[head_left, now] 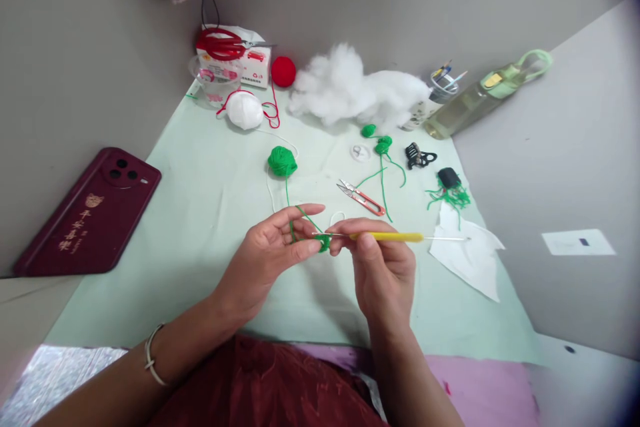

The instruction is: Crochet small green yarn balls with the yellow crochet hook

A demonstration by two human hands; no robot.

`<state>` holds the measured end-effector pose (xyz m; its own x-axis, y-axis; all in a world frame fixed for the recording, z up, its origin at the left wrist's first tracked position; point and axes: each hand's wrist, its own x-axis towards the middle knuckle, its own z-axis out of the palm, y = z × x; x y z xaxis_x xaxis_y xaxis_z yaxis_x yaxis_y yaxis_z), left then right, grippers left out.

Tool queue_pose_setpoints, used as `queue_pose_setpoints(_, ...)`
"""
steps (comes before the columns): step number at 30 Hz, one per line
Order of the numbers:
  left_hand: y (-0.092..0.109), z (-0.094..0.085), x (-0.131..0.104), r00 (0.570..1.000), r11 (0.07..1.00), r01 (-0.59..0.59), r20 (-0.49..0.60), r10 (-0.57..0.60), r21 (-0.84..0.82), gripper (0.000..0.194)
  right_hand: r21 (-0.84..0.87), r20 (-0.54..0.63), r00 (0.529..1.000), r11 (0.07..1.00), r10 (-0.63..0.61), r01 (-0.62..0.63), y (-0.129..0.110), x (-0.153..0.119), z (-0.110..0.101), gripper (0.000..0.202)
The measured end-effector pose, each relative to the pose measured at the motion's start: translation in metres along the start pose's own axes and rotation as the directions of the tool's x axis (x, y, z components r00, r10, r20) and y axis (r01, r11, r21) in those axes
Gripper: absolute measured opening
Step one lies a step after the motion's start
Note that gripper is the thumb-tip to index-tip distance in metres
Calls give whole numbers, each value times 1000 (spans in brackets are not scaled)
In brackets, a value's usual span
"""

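Note:
My left hand (pixel 273 247) pinches a small green crocheted piece (pixel 324 243), with green yarn running over its raised index finger. That yarn leads back to a green yarn ball (pixel 283 161) lying on the table beyond the hand. In my right hand (pixel 383 267) is a crochet hook (pixel 395 237) with a yellow handle, gripped between thumb and fingers. The hook's metal tip points left and touches the green piece. Both hands are close together above the pale green cloth.
Orange snips (pixel 361 197), small green yarn pieces (pixel 383 145) and a black claw clip (pixel 420 156) lie beyond my hands. Farther back are white stuffing (pixel 350 90), a white yarn ball (pixel 245 111) and a red one (pixel 283 71). A bottle (pixel 470 107) leans at right; a phone (pixel 90 213) is left.

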<state>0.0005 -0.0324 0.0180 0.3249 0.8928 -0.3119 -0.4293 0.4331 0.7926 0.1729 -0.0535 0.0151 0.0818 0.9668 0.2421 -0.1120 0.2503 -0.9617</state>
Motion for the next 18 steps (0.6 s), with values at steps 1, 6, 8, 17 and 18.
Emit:
queue_pose_setpoints(1,0,-1,0,1000,1000,0,-1,0,6,37,25,10,1000,1000,16,-16,-1,0,-1,20)
queue_pose_setpoints(6,1,-1,-2,1000,999,-1,-5,1,40,35,-93,16,997,993,-73,74,-7,-2,-2,22)
queue_pose_setpoints(8,2,0,-3,999,997,-23,-20,24,70,34,-236,45,986,957,-161,168,-9,-4,-1,24)
queue_pose_setpoints(17,2,1,-2,993,988,-63,-89,76,141,32,-607,362,825,562,-434,562,-6,-12,-2,26)
queue_pose_setpoints(18,2,1,-1,994,990,-57,-86,68,129,32,-629,369,811,521,-454,577,-4,-12,-1,27)
